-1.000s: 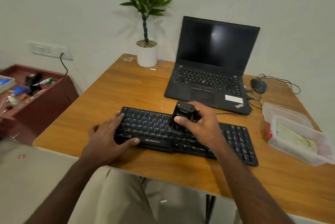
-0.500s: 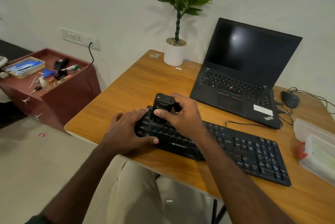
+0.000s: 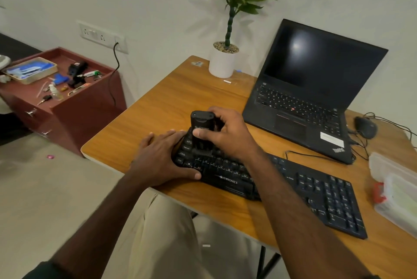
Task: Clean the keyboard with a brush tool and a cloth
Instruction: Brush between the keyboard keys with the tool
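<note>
Leftward now, right hand (image 3: pixel 228 136) grips upright black brush tool (image 3: pixel 201 129) on keyboard (image 3: pixel 270 179); left hand (image 3: pixel 162 161) presses flat.

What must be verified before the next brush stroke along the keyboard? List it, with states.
1. Brush tool gripped by the right hand: ok.
2. Brush end down on the keys at the keyboard's left end: ok.
3. Left hand lies flat over the keyboard's left edge, steadying it: ok.
4. Keys to the right uncovered for the stroke: ok.
5. Cloth ready within reach: cannot tell; none plainly seen.
6. Keyboard cable off the keys: ok.
</note>
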A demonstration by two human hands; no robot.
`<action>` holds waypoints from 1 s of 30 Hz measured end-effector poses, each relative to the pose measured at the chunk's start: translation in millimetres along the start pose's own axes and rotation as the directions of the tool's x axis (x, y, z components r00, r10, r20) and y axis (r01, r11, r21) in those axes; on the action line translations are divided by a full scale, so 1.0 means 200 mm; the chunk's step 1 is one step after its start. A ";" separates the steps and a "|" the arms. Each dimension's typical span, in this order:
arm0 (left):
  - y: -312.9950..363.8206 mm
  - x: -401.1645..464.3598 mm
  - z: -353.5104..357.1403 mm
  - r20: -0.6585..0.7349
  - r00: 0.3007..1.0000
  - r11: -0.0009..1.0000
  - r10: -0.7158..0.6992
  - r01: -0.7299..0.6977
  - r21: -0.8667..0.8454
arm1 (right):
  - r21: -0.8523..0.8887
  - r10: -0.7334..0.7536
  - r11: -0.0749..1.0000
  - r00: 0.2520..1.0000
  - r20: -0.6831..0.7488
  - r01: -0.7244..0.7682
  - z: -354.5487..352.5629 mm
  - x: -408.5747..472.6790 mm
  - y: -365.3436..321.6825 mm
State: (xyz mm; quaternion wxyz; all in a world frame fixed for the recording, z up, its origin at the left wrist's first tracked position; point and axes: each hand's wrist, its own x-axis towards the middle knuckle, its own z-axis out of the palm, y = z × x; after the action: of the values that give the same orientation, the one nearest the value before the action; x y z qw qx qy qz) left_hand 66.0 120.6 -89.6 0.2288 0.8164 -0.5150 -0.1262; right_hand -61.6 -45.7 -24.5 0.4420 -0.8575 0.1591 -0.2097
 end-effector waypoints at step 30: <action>0.00 0.02 0.00 0.053 0.998 1.000 -0.017 0.017 -0.008 | 0.025 0.050 0.998 0.999 -0.010 -0.050 -0.29 -0.20 0.13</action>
State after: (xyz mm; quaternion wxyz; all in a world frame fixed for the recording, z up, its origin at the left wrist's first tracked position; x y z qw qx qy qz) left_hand 68.3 117.7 -89.9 0.2176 0.8161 -0.5133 -0.1521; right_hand -127.9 -81.2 -24.3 0.4567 -0.8466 0.1803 -0.2052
